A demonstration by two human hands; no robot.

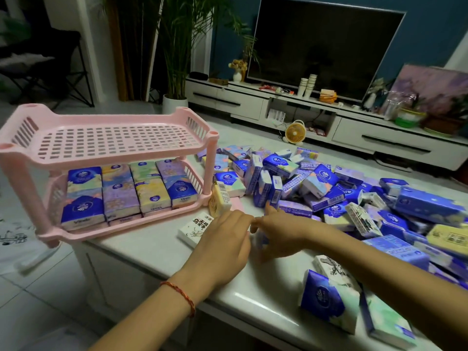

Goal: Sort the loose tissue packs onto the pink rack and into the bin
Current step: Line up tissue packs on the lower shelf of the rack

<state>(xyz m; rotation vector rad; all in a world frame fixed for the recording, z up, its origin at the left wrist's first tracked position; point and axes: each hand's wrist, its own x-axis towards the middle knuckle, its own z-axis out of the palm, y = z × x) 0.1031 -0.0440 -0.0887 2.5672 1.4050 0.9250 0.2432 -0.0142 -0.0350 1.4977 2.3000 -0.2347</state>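
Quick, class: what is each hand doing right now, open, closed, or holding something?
Left hand: fingers reach the blurred tissue pack; grip cannot be told.
Right hand: fingers curled round that tissue pack.

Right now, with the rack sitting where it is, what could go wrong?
The rack seems to hang its near left foot past the table edge, so loading the top shelf might tip it. The packs at the near edge lie by your right forearm and could be swept off. Packs standing on end in the pile may topple.
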